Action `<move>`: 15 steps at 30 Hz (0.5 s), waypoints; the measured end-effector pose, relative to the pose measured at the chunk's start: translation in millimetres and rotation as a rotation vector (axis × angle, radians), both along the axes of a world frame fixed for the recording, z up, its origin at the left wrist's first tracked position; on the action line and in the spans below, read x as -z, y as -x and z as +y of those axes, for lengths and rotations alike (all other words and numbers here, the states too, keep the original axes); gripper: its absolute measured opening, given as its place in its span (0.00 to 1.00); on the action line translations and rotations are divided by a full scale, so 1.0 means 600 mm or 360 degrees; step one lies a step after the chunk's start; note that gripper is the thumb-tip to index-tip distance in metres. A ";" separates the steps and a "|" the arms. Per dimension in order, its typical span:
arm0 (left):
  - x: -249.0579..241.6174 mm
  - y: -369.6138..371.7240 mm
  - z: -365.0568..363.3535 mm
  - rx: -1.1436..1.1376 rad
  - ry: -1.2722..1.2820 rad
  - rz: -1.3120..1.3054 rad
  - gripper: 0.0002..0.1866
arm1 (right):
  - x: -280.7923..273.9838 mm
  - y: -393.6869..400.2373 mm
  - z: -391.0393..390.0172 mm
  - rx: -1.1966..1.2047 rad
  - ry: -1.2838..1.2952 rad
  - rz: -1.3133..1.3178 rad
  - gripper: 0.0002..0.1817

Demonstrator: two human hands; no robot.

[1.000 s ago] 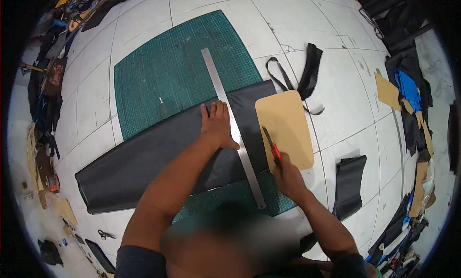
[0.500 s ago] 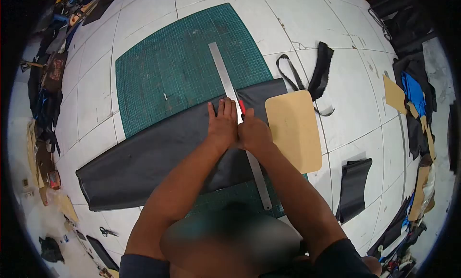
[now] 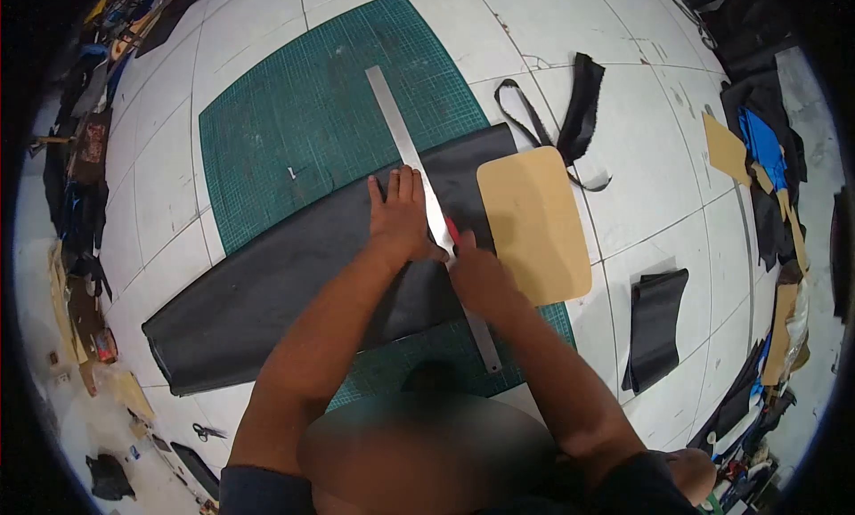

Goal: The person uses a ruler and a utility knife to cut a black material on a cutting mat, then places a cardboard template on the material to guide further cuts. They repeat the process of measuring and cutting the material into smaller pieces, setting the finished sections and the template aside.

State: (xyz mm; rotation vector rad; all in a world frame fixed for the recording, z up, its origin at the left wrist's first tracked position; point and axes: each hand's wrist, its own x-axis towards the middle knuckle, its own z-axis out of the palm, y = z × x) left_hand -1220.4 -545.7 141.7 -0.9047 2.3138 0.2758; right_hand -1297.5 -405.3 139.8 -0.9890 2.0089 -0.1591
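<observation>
A long metal ruler [image 3: 392, 114] lies slanted across black material [image 3: 267, 292], which is spread over a green cutting mat [image 3: 312, 97]. My left hand [image 3: 401, 217] presses flat with fingers apart on the material and along the ruler's left edge. In my right hand [image 3: 479, 275] is a red-handled cutter [image 3: 452, 230], held against the ruler's right edge; its blade cannot be made out. A tan board with rounded corners [image 3: 539, 221] rests just right of the black material.
Black strips [image 3: 581, 110] lie on the tiled floor beyond the board. Folded black material [image 3: 657, 328] is at the right, scissors [image 3: 207, 432] at the lower left. Scraps and piled materials [image 3: 761, 150] line both sides.
My right hand with the cutter has moved down along the ruler, toward my body. My left hand stays pressed down, its thumb now spread out. The whole view has shifted slightly.
</observation>
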 end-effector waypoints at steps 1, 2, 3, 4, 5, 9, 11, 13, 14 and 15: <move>0.003 0.000 0.000 0.0000 0.0006 -0.0005 0.80 | -0.001 -0.005 0.037 0.0000 -0.0044 -0.0004 0.16; 0.004 -0.001 0.001 0.0004 0.0015 0.0005 0.80 | -0.004 -0.013 0.076 0.0014 -0.0043 -0.0017 0.17; 0.004 -0.002 0.003 0.0007 0.0025 0.0015 0.80 | -0.007 -0.020 0.109 0.0026 -0.0027 -0.0029 0.19; 0.005 -0.003 0.004 0.0011 0.0035 0.0025 0.80 | -0.010 -0.026 0.142 0.0035 -0.0086 -0.0062 0.19; 0.012 -0.006 0.007 0.0002 0.0048 0.0051 0.80 | -0.014 -0.031 0.178 0.0039 -0.0152 -0.0099 0.19; 0.016 -0.007 0.007 0.0003 0.0053 0.0067 0.80 | -0.045 -0.054 0.301 0.0029 -0.0333 -0.0144 0.15; 0.024 -0.011 0.007 0.0004 0.0057 0.0111 0.80 | -0.049 -0.057 0.329 0.0011 -0.0389 -0.0112 0.14; 0.024 -0.013 0.009 0.0015 0.0060 0.0096 0.80 | -0.046 -0.060 0.343 -0.0019 -0.0310 -0.0094 0.13; 0.021 -0.011 0.010 0.0029 0.0062 0.0067 0.80 | -0.048 -0.060 0.345 -0.0019 -0.0329 -0.0073 0.13; 0.016 -0.006 0.008 0.0039 0.0071 0.0044 0.79 | -0.054 -0.056 0.340 -0.0022 -0.0342 -0.0046 0.14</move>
